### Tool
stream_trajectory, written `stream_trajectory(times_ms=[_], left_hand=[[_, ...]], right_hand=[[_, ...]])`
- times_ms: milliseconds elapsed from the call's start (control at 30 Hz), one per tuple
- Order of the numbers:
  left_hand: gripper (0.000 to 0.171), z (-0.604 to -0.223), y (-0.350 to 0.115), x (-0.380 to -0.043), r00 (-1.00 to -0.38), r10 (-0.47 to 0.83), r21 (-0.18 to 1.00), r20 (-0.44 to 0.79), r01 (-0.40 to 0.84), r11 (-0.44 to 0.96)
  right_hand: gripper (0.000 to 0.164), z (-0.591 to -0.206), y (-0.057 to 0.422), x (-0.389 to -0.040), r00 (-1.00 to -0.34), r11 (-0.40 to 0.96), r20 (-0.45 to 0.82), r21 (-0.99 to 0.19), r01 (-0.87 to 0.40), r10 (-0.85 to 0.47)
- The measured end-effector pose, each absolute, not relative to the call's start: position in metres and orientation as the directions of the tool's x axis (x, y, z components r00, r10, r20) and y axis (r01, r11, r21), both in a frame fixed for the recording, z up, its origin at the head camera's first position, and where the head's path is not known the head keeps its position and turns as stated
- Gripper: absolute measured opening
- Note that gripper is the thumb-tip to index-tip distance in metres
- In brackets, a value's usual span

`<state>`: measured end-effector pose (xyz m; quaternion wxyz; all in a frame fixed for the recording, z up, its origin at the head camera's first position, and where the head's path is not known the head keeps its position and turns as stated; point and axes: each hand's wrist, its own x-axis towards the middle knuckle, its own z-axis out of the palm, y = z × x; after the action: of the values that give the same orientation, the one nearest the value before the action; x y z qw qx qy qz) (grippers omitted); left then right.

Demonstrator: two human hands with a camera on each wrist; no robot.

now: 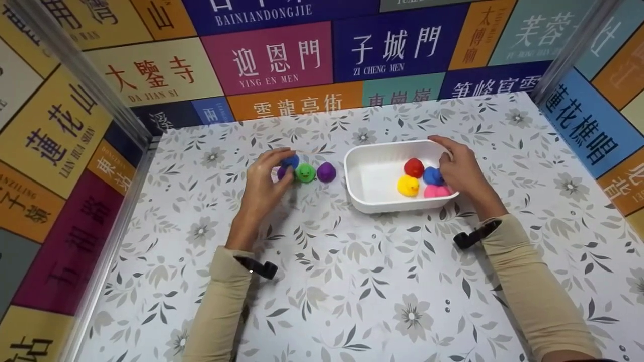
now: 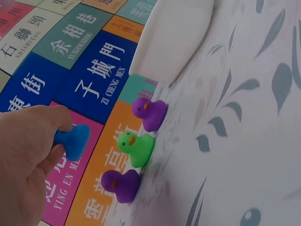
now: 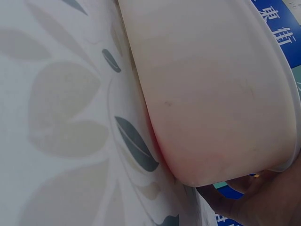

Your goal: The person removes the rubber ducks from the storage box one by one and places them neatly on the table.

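Note:
My left hand (image 1: 265, 182) pinches a blue rubber duck (image 2: 77, 142) between thumb and fingers, above the table. Below and beside it, a purple duck (image 2: 121, 185), a green duck (image 1: 305, 173) and another purple duck (image 1: 326, 172) stand in a row; in the head view the hand partly covers the first. To the right is a white plastic tub (image 1: 370, 202). Inside its right half lie a red duck (image 1: 413, 168), a yellow duck (image 1: 408, 186), a blue one (image 1: 431, 176) and a pink one (image 1: 436, 191). My right hand (image 1: 465, 168) grips the tub's right end by the rim.
The table (image 1: 332, 281) has a white cover printed with grey leaves and flowers. Panels with coloured Chinese lettering (image 1: 282, 58) stand behind it and on both sides. A dark wrist camera (image 1: 259, 266) is strapped at the left cuff, another (image 1: 473, 236) at the right.

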<state>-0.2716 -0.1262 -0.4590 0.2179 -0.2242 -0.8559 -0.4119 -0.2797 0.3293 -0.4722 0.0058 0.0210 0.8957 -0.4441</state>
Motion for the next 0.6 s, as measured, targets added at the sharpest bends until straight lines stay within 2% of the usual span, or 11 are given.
stream_trajectory(times_ms=[233, 600], left_hand=[[0.032, -0.462, -0.139, -0.275, -0.813, 0.172, 0.614, 0.556, 0.541, 0.574], [0.033, -0.473, -0.156, -0.28, -0.849, 0.139, 0.663, 0.51, 0.49, 0.565]], right_hand=[[0.059, -0.473, 0.33, -0.279, -1.0, 0.591, -0.004, -0.807, 0.015, 0.02], [0.06, -0.471, 0.329, -0.279, -0.999, 0.598, -0.035, -0.8, 0.047, 0.032]])
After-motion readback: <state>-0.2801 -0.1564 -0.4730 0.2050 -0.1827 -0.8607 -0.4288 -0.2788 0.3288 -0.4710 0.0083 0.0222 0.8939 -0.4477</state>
